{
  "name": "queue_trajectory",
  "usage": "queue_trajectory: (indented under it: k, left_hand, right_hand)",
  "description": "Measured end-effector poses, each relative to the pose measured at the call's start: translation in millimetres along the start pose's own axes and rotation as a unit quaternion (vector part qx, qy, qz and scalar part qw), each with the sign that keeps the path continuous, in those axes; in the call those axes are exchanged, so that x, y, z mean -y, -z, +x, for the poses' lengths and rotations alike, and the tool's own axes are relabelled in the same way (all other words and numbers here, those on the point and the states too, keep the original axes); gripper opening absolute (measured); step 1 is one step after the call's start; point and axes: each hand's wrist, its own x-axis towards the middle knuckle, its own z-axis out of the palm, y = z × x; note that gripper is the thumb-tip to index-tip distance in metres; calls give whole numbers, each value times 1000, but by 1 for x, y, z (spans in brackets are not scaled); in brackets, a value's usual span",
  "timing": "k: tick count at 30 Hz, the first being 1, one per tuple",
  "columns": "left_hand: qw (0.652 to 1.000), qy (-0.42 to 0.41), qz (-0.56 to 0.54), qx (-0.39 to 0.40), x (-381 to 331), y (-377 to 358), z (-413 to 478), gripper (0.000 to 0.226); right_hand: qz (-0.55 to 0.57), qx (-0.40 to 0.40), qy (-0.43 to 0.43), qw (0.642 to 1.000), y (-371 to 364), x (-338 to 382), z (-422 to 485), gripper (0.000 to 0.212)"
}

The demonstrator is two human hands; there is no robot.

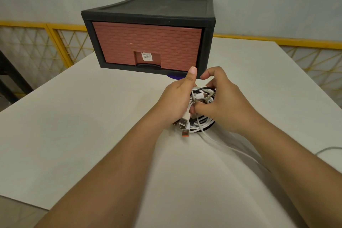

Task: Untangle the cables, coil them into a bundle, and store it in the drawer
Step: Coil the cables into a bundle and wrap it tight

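A coil of white and black cables (202, 96) sits between both hands just above the white table (83, 120). My left hand (177, 98) grips the coil's left side, thumb raised. My right hand (220, 98) curls over the right side, fingers pinching the cables. Several USB plugs (183, 124) stick out below the left hand. One loose white cable (222, 144) trails toward the right under my right forearm. The drawer unit (148, 42), a black frame with a reddish-brown front, stands shut behind the hands.
A small blue object (173, 76) peeks out under the drawer unit's front edge. A grey cable end (327, 149) lies at the table's right edge. A yellow mesh fence (55, 42) runs behind the table.
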Motion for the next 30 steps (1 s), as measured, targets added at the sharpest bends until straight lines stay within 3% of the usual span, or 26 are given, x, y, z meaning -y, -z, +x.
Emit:
queue_trajectory:
  k: [3, 10, 14, 18, 24, 30]
  left_hand:
    - [1000, -11, 6, 0, -1, 0, -1, 72]
    - [999, -24, -8, 27, -7, 2, -11, 38]
    - [995, 2, -19, 97, -6, 8, -9, 54]
    - [993, -13, -31, 117, -4, 11, -8, 43]
    - [993, -60, 0, 101, 0, 15, -7, 27]
    - [996, -79, 3, 36, 4, 7, -4, 29]
  right_hand:
    - [-15, 1, -7, 1000, 0, 0, -1, 67]
    - [-48, -27, 8, 998, -3, -3, -3, 52]
    - [-28, -45, 18, 998, -7, -11, -4, 44]
    - [-7, -73, 20, 997, -7, -13, -2, 41]
    - [14, -105, -16, 994, -7, -22, 4, 44]
    - [168, -93, -46, 980, -3, -25, 5, 28]
